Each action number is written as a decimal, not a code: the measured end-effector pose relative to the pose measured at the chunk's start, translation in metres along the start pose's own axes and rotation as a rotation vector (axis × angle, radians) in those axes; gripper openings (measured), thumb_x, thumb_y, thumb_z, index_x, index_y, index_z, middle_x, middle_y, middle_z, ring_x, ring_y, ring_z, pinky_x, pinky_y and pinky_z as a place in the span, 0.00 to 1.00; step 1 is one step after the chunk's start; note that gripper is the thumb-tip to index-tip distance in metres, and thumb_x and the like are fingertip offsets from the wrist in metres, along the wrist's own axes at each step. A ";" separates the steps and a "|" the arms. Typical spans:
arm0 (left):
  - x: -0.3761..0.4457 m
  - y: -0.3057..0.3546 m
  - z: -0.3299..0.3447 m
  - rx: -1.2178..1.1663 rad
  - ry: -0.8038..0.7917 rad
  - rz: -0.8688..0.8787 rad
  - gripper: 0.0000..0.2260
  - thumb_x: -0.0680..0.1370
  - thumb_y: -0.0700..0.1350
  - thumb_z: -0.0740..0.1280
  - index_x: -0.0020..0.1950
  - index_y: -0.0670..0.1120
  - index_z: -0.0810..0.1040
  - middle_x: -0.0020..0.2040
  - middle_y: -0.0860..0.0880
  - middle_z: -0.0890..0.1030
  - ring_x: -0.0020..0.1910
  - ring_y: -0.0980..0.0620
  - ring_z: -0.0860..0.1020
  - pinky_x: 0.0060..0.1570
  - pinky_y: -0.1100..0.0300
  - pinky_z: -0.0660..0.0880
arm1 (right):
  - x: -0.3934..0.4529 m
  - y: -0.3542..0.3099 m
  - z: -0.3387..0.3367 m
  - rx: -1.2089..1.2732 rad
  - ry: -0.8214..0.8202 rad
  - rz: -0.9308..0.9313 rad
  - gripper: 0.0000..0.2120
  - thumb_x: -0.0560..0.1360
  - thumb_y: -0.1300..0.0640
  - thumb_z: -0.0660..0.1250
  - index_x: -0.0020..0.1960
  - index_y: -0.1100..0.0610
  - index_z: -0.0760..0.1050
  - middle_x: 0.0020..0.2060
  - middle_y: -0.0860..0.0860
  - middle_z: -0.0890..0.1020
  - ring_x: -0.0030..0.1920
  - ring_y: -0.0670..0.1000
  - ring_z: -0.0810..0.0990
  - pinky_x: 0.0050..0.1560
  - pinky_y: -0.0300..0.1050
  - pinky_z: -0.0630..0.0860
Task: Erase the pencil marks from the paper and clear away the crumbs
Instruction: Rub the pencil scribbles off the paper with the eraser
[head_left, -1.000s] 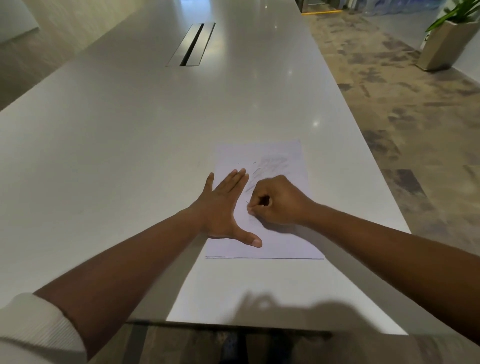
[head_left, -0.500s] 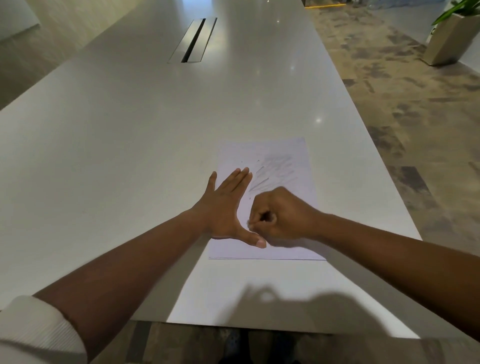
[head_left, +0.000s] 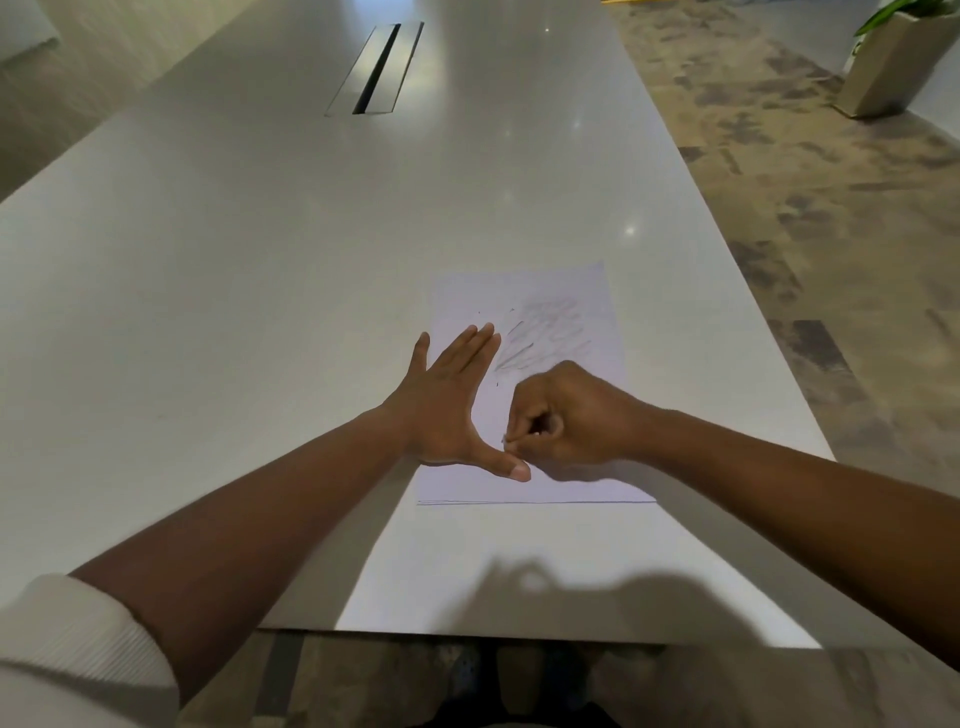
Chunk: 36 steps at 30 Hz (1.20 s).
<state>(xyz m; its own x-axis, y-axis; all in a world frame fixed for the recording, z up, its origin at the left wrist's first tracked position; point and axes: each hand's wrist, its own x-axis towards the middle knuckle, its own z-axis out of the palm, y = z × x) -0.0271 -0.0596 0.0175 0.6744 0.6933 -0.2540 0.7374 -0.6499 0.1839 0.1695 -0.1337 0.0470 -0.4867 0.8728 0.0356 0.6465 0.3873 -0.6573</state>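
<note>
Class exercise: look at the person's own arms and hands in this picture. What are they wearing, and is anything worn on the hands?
Both hands, left hand and right hand, are bare: no gloves, and no rings or watch show. The forearms are uncovered. A white ribbed sleeve cuff is pushed up the left arm; no sleeve shows on the right arm.

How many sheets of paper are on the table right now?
1 that I can tell: the paper lies near the table's right edge, the left hand flat on it. Lines along its near edge hint at more sheets beneath.

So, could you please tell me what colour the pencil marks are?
Grey scribbles on the white paper, clearest in the head view.
</note>
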 end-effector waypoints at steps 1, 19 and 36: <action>0.000 0.000 0.000 -0.002 -0.001 0.000 0.71 0.55 0.88 0.57 0.82 0.49 0.32 0.82 0.55 0.31 0.79 0.59 0.28 0.77 0.37 0.32 | 0.002 0.002 -0.002 -0.012 0.009 -0.007 0.03 0.69 0.59 0.75 0.36 0.56 0.84 0.33 0.46 0.83 0.34 0.43 0.80 0.36 0.33 0.72; -0.002 0.000 -0.002 -0.010 -0.007 -0.003 0.71 0.56 0.87 0.59 0.82 0.49 0.31 0.82 0.56 0.31 0.78 0.60 0.28 0.77 0.37 0.33 | 0.033 0.026 -0.020 -0.108 0.231 0.071 0.05 0.69 0.60 0.74 0.35 0.58 0.82 0.32 0.48 0.83 0.33 0.45 0.79 0.38 0.46 0.77; -0.002 0.001 -0.003 -0.008 -0.014 -0.004 0.70 0.56 0.87 0.60 0.82 0.49 0.30 0.81 0.55 0.30 0.77 0.59 0.26 0.77 0.36 0.33 | 0.038 0.030 -0.019 -0.116 0.264 0.085 0.04 0.69 0.61 0.74 0.36 0.59 0.82 0.32 0.50 0.83 0.34 0.47 0.79 0.38 0.50 0.78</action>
<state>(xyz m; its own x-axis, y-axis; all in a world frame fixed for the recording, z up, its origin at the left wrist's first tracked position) -0.0274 -0.0612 0.0207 0.6710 0.6915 -0.2676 0.7403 -0.6448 0.1901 0.1818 -0.0834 0.0427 -0.2678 0.9448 0.1886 0.7488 0.3273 -0.5763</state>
